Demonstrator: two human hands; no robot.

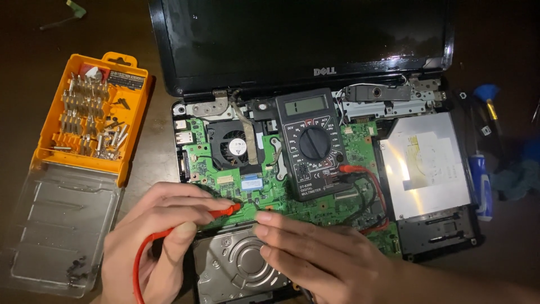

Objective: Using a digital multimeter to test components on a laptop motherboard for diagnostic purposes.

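The left hand (154,236) pinches a red multimeter probe (216,213) between thumb and fingers, its tip pressed down onto the green motherboard (270,194) of an opened laptop (315,163). The right hand (315,253) lies across the lower board, fingers curled toward the same spot; whether it grips a second probe I cannot tell, since the fingers cover whatever is beneath them. A red lead (138,264) loops down from the left hand and runs off the bottom edge.

Around them, a black digital multimeter (310,143) rests on the board with red and black leads plugged into its right side. A cooling fan (232,147) sits to its left, a silver optical drive (427,163) to its right — and a bare hard drive (242,264) lies partly under both hands. The dark screen (304,34) stands tilted back.

On the dark brown table (34,73), an orange screwdriver bit case (93,115) lies open with its clear lid (56,231) flat. A blue-handled screwdriver (482,186) lies at the right, beside other tools too dim to make out.
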